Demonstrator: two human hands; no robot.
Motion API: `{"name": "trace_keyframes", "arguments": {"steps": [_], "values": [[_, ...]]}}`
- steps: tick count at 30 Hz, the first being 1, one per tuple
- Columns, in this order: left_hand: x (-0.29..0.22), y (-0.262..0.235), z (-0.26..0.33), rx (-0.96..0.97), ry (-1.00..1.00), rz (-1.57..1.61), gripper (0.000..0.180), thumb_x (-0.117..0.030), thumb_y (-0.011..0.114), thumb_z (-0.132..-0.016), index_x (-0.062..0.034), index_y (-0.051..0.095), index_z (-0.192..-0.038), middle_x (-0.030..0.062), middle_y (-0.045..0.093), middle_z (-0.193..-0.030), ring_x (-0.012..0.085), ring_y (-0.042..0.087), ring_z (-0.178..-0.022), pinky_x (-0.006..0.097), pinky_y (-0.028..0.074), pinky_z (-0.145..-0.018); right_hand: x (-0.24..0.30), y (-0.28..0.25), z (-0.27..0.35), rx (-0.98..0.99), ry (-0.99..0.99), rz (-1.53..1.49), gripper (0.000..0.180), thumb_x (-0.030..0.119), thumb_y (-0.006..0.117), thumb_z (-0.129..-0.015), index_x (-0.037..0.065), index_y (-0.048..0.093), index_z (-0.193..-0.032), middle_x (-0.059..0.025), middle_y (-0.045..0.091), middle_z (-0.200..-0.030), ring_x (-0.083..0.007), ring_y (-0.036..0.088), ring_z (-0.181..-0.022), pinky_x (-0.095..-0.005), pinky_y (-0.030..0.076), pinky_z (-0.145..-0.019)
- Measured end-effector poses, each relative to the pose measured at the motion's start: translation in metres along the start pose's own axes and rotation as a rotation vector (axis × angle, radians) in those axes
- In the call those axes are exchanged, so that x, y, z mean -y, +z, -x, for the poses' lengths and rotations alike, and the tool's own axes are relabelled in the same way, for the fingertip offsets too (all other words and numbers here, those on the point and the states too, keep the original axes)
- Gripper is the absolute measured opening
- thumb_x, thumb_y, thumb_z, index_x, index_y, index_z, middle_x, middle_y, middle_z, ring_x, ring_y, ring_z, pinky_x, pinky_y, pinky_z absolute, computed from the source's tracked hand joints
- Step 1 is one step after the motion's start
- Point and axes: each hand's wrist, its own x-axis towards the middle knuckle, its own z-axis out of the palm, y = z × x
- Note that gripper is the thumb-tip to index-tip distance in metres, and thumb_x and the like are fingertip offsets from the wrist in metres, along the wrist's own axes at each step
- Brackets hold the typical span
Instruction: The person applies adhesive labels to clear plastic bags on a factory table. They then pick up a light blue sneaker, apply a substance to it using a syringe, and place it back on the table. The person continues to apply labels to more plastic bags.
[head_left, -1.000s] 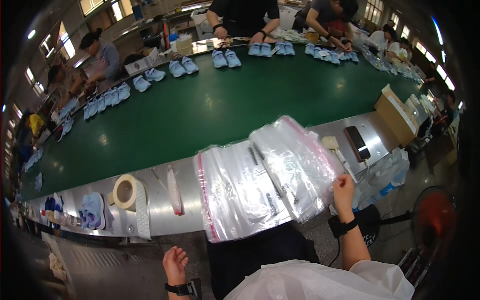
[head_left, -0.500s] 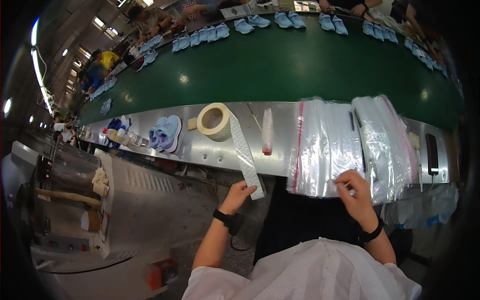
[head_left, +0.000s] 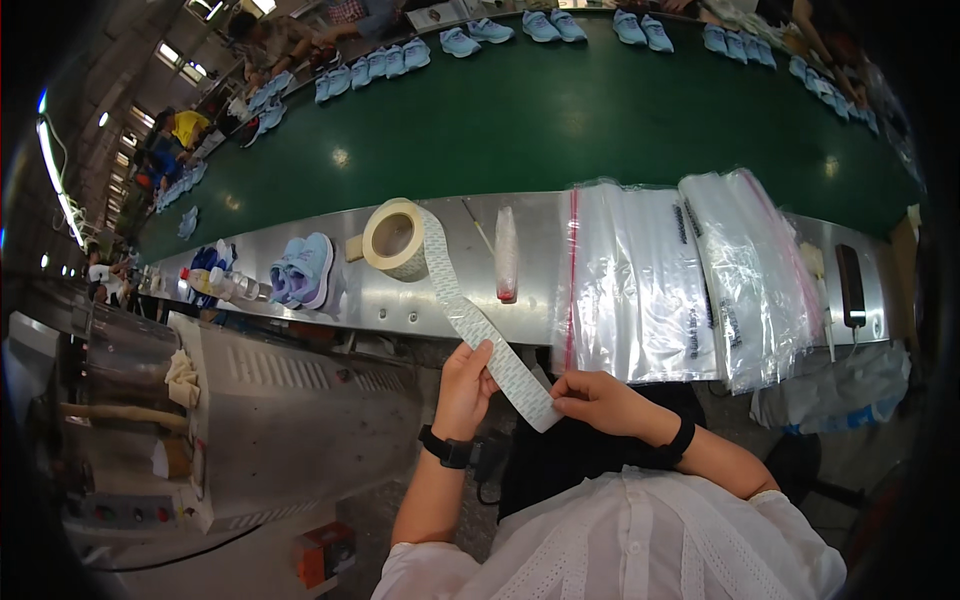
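A roll of white printed sticker labels (head_left: 394,240) stands on the metal ledge, its label strip (head_left: 470,323) unwound down toward me. My left hand (head_left: 466,388) is closed on the strip partway along, thumb on top. At the strip's lower end, my right hand (head_left: 598,402) pinches the corner between thumb and fingertips. Whether a single label is lifted there is too small to tell. Right of the strip lie stacks of clear plastic bags (head_left: 640,285), one edged with a red zip line, and a second stack (head_left: 745,280) overlapping it.
The metal ledge (head_left: 370,312) borders a green conveyor belt (head_left: 560,120) lined with light-blue shoes (head_left: 460,42). On the ledge are a shoe pair (head_left: 302,270), plastic bottles (head_left: 228,284), a wrapped red-ended tool (head_left: 507,255) and a dark phone-like device (head_left: 851,285). A metal machine (head_left: 300,410) stands left; co-workers sit across.
My right hand has left the bags and moved left to the strip's end. My left hand has shifted up the strip, and more of it hangs out. The view has turned slightly.
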Motion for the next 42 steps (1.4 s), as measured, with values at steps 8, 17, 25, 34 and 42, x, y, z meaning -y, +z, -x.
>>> {"name": "trace_keyframes", "arguments": {"steps": [8, 17, 25, 34, 42], "values": [[0.003, 0.047, 0.047, -0.456, 0.846, -1.223, 0.040, 0.000, 0.064, -0.075, -0.0007, 0.049, -0.112, 0.0110, 0.048, -0.108, 0.0182, 0.053, -0.087, 0.030, 0.045, -0.077, 0.009, -0.004, 0.003, -0.190, -0.013, 0.070, 0.014, 0.013, 0.058, -0.086, 0.000, 0.059, -0.090, -0.0047, 0.059, -0.074, -0.0092, 0.052, -0.067, -0.0248, 0.043, -0.062], [0.022, 0.059, 0.063, -0.110, 0.470, -0.995, 0.016, 0.000, 0.060, -0.082, 0.0007, 0.058, -0.097, 0.0084, 0.055, -0.091, 0.0129, 0.058, -0.074, 0.024, 0.048, -0.065, 0.004, 0.007, -0.007, -0.164, -0.165, -0.072, 0.008, 0.006, 0.057, -0.086, 0.000, 0.060, -0.090, -0.0015, 0.060, -0.078, -0.0064, 0.052, -0.070, -0.0228, 0.044, -0.064], [0.020, 0.043, 0.051, -0.154, 0.249, -0.740, 0.009, -0.004, 0.058, -0.085, 0.0043, 0.060, -0.088, 0.0050, 0.057, -0.085, 0.0094, 0.056, -0.076, 0.022, 0.045, -0.066, 0.007, 0.011, -0.009, -0.317, -0.283, 0.221, 0.008, 0.009, 0.060, -0.082, 0.002, 0.058, -0.085, -0.0109, 0.059, -0.075, -0.0182, 0.057, -0.064, -0.0298, 0.044, -0.059], [-0.005, 0.062, 0.027, -0.062, 0.296, -0.735, 0.021, -0.008, 0.056, -0.088, 0.0020, 0.057, -0.106, 0.0076, 0.060, -0.096, 0.0130, 0.057, -0.083, 0.024, 0.045, -0.075, 0.003, -0.012, 0.018, -0.464, -0.210, 0.295, 0.013, 0.015, 0.061, -0.082, 0.002, 0.060, -0.084, -0.0124, 0.061, -0.079, -0.0260, 0.060, -0.066, -0.0332, 0.046, -0.059], [0.021, 0.063, -0.015, 0.179, -0.078, -0.574, 0.047, -0.019, 0.056, -0.089, -0.0027, 0.041, -0.131, 0.0100, 0.044, -0.116, 0.0162, 0.044, -0.107, 0.026, 0.042, -0.084, -0.007, -0.061, 0.040, -0.700, -0.099, 0.174, 0.011, 0.012, 0.059, -0.083, 0.001, 0.060, -0.083, -0.0078, 0.058, -0.070, -0.0165, 0.053, -0.057, -0.0270, 0.042, -0.055]]}}
